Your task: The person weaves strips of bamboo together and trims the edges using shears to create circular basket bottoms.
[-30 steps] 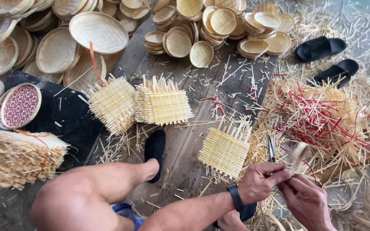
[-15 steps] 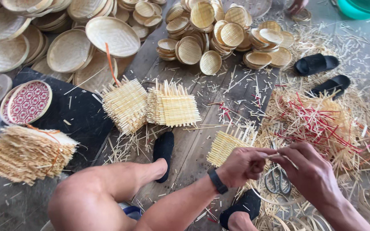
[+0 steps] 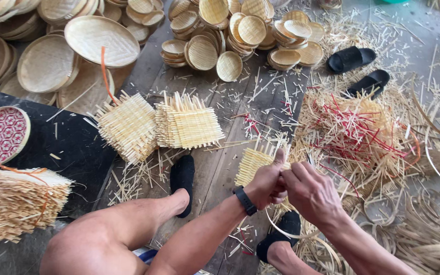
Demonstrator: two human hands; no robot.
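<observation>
My left hand (image 3: 267,183), with a black wristband, and my right hand (image 3: 309,192) are pressed together in front of me, both closed on a thin pale bamboo strip (image 3: 281,233) that curves down below them. Just behind the hands lies a small woven bamboo mat (image 3: 252,162) with loose ends sticking up. What the fingers pinch between the hands is hidden.
Two stacks of woven mats (image 3: 128,126) (image 3: 187,121) lie on the wooden floor. Round woven trays (image 3: 101,40) and small baskets (image 3: 228,66) fill the back. A heap of bamboo and red strips (image 3: 362,132) lies right, black sandals (image 3: 351,58) beyond, a strip bundle (image 3: 11,203) left.
My hands have risen and closed together in front of the small woven mat, covering part of it. The view has shifted down and slightly right.
</observation>
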